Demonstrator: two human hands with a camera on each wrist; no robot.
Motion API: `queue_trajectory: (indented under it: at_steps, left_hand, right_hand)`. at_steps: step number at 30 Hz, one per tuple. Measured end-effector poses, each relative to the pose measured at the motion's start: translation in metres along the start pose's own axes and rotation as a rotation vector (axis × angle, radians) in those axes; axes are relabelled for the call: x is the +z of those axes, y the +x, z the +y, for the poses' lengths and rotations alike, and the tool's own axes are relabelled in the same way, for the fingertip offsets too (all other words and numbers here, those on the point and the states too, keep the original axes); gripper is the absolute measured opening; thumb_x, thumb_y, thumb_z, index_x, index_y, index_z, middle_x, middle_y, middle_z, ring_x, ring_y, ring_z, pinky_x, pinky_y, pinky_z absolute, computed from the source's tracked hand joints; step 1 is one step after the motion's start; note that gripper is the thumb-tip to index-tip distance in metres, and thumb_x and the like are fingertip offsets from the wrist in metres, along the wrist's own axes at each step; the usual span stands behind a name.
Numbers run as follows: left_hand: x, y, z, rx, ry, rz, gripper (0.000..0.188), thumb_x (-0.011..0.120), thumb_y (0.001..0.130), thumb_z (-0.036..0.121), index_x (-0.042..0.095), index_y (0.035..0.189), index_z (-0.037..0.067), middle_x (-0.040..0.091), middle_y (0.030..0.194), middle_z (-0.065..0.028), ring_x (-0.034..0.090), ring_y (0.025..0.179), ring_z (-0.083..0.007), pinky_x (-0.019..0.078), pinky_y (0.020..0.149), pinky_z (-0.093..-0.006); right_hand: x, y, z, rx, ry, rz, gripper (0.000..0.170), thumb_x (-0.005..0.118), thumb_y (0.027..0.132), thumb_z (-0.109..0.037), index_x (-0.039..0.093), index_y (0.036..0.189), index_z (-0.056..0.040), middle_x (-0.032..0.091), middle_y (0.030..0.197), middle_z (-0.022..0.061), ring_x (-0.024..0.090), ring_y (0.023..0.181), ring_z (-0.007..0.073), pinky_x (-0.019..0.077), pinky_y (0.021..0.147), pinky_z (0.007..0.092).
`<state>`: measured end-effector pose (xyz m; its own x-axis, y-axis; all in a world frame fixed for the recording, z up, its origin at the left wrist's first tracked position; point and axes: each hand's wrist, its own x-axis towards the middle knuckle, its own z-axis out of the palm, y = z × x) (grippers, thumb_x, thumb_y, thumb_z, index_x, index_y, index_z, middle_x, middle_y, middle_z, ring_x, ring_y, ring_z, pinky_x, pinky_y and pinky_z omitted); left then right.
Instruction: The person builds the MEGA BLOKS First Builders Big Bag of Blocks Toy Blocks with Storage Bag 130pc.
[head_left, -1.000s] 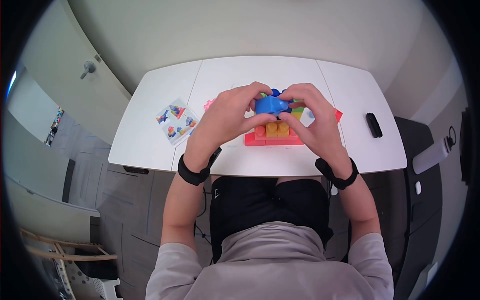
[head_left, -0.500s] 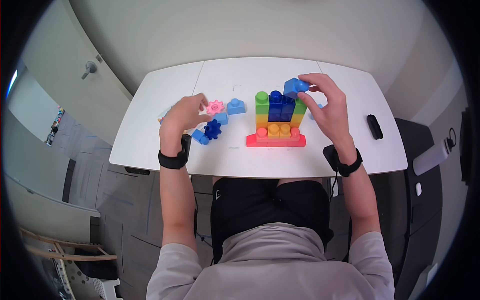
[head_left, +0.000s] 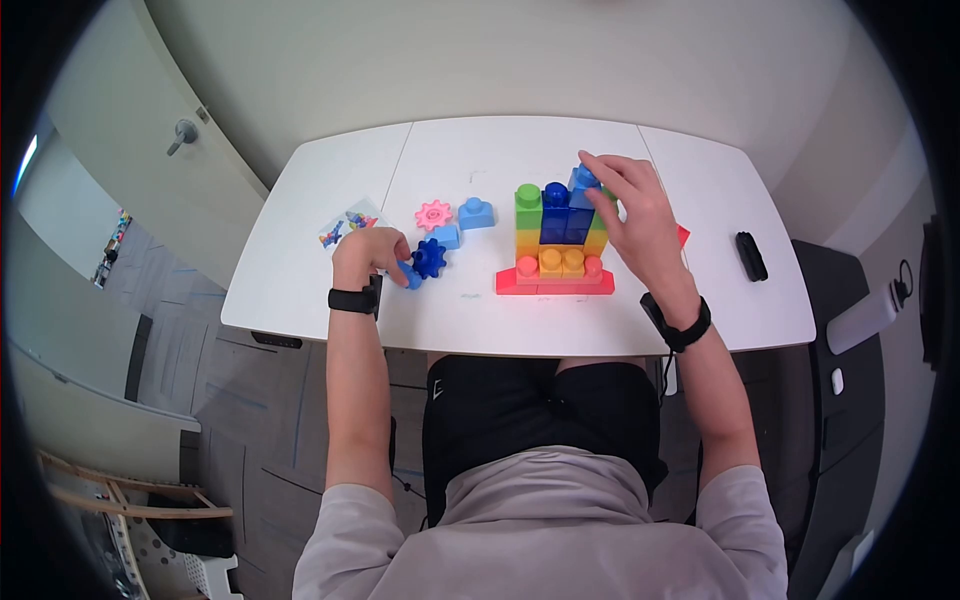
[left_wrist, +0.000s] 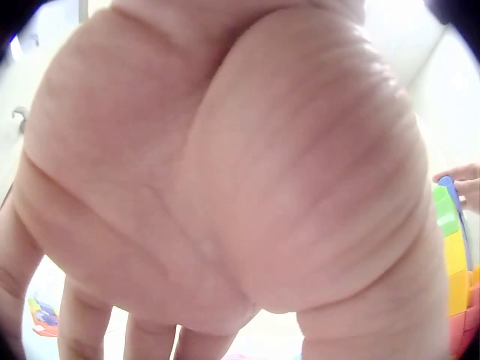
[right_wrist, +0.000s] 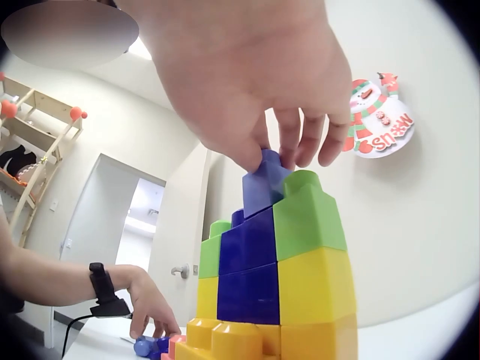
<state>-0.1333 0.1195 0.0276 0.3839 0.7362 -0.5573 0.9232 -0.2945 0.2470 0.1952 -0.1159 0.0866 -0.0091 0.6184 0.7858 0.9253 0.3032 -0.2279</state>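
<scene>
- Grip of right hand point(head_left: 640, 215): pinching light blue block point(head_left: 582, 182) by its stud, atop dark blue blocks point(head_left: 566, 222) in the stack.
- Beside and below these: green blocks point(head_left: 528, 205), then yellow, orange studs, red base point(head_left: 555, 285) on the desk point(head_left: 480, 325).
- Left hand point(head_left: 372, 252): fingers bent down onto small blue piece point(head_left: 409, 277); cannot tell whether pinched.
- Nearby: dark blue gear point(head_left: 429, 259), pink gear point(head_left: 433, 215), single-stud blue block point(head_left: 477, 214).
- Beyond left hand: picture card point(head_left: 352, 222), partly covered.
- Far right: black case point(head_left: 750, 256).
</scene>
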Motion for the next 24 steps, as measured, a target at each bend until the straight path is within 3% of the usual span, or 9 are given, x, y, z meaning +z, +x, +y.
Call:
queue_trajectory:
  at_steps: [5,8,11,15,18,19,21,22,24]
  left_hand:
    - [0.003,0.008,-0.007,-0.010,-0.003,-0.018,0.068,0.101,0.061,0.017,0.071,0.122,0.009,0.073,0.117,0.0007,0.069,0.107,-0.0184,0.0556,0.085,-0.0353]
    - [0.006,0.017,-0.015,0.085,0.054,0.037,0.069,0.102,0.057,0.023,0.074,0.119,0.015,0.075,0.106,-0.0013,0.070,0.090,-0.0205,0.0573,0.077,-0.0366]
    - [0.003,0.007,-0.012,0.017,0.012,0.041,0.065,0.101,0.059,0.025,0.074,0.117,0.013,0.074,0.100,-0.0020,0.070,0.085,-0.0200,0.0575,0.074,-0.0354]
    - [-0.013,-0.026,-0.007,-0.045,-0.041,0.060,0.054,0.095,0.071,0.020,0.072,0.118,0.009,0.073,0.110,0.0002,0.068,0.092,-0.0124,0.0568,0.075,-0.0308]
    - [-0.035,-0.078,0.016,0.345,-0.324,0.007,0.047,0.083,0.086,0.014,0.069,0.129,0.004,0.075,0.113,-0.0075,0.071,0.084,-0.0145,0.0591,0.077,-0.0277]
    - [-0.035,-0.080,0.020,0.346,-0.315,0.005,0.047,0.083,0.086,0.014,0.069,0.129,0.004,0.075,0.113,-0.0075,0.071,0.084,-0.0145,0.0591,0.077,-0.0277]
    - [-0.035,-0.084,0.026,0.802,-0.595,0.033,0.042,0.073,0.089,0.003,0.069,0.131,0.002,0.075,0.118,-0.0087,0.070,0.086,-0.0124,0.0586,0.075,-0.0270]
    - [-0.037,-0.082,0.029,0.847,-0.619,0.010,0.039,0.073,0.096,0.007,0.065,0.132,-0.005,0.074,0.119,-0.0122,0.074,0.098,-0.0192,0.0600,0.088,-0.0328]
    - [-0.029,-0.086,0.058,0.919,-0.684,0.126,0.039,0.071,0.097,0.005,0.063,0.134,-0.005,0.074,0.118,-0.0119,0.074,0.100,-0.0172,0.0588,0.087,-0.0299]
  right_hand:
    - [0.005,-0.002,0.003,-0.009,-0.002,-0.002,0.043,0.076,0.090,-0.002,0.071,0.132,-0.0074,0.070,0.117,0.0100,0.063,0.106,0.0280,0.0562,0.090,0.0388]
    - [0.004,-0.002,0.003,-0.021,0.000,-0.006,0.046,0.076,0.089,-0.001,0.070,0.134,-0.0076,0.070,0.117,0.0104,0.063,0.107,0.0286,0.0556,0.091,0.0393]
    - [0.003,-0.003,0.003,-0.018,0.017,-0.011,0.048,0.076,0.088,0.000,0.068,0.135,-0.0078,0.070,0.116,0.0112,0.063,0.107,0.0297,0.0550,0.093,0.0398]
    - [0.003,-0.004,0.003,0.002,0.067,-0.017,0.049,0.075,0.089,0.001,0.068,0.136,-0.0078,0.070,0.115,0.0123,0.063,0.108,0.0311,0.0542,0.095,0.0409]
    - [0.005,-0.004,0.006,-0.004,0.078,-0.003,0.049,0.075,0.089,0.002,0.068,0.136,-0.0083,0.071,0.114,0.0125,0.063,0.108,0.0311,0.0542,0.094,0.0407]
    - [0.005,-0.005,0.006,0.003,0.077,0.004,0.049,0.075,0.089,0.002,0.068,0.136,-0.0083,0.071,0.114,0.0125,0.063,0.108,0.0311,0.0542,0.094,0.0407]
    - [0.004,-0.005,0.006,0.021,0.083,-0.013,0.049,0.074,0.089,0.001,0.068,0.136,-0.0090,0.072,0.112,0.0121,0.063,0.108,0.0307,0.0541,0.094,0.0401]
    - [0.004,-0.005,0.006,0.024,0.082,-0.007,0.049,0.074,0.089,0.001,0.068,0.136,-0.0090,0.072,0.112,0.0121,0.063,0.108,0.0307,0.0541,0.094,0.0401]
    - [0.003,-0.005,0.007,0.014,0.088,-0.023,0.049,0.071,0.092,0.002,0.066,0.140,-0.0086,0.071,0.112,0.0120,0.063,0.108,0.0296,0.0537,0.094,0.0401]
